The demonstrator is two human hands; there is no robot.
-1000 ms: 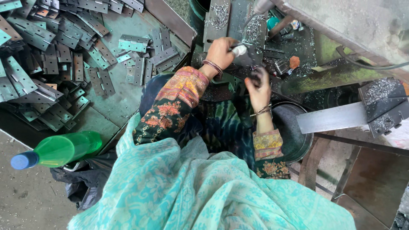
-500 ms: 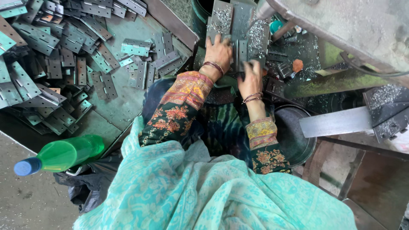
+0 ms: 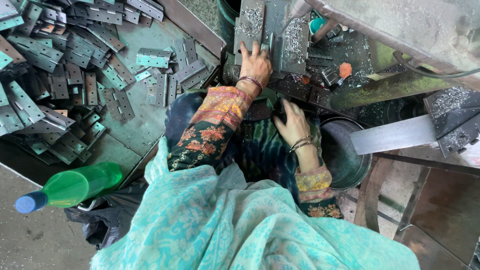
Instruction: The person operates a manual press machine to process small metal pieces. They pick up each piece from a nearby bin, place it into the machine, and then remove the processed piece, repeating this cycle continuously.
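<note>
My left hand (image 3: 255,64) lies flat, fingers apart, on a grey metal plate (image 3: 250,20) strewn with shavings on the machine bed ahead of me. A second shaving-covered plate (image 3: 292,40) sits just right of it. My right hand (image 3: 292,122) is lower, over the dark green cloth on my lap, fingers curled downward beside a dark round bucket (image 3: 350,160). Whether this hand has anything in it is hidden. Both wrists wear bangles and the sleeves are floral.
A heap of grey-green metal hinges (image 3: 65,75) fills a green tray (image 3: 145,125) at my left. A green bottle with a blue cap (image 3: 70,187) lies at the lower left. A steel bar (image 3: 395,135) juts in from the right, and a small orange piece (image 3: 345,70) lies among swarf.
The right hand has come down from the plates on the machine bed to my lap. The left hand stays on the plate, where it settled half a second ago.
</note>
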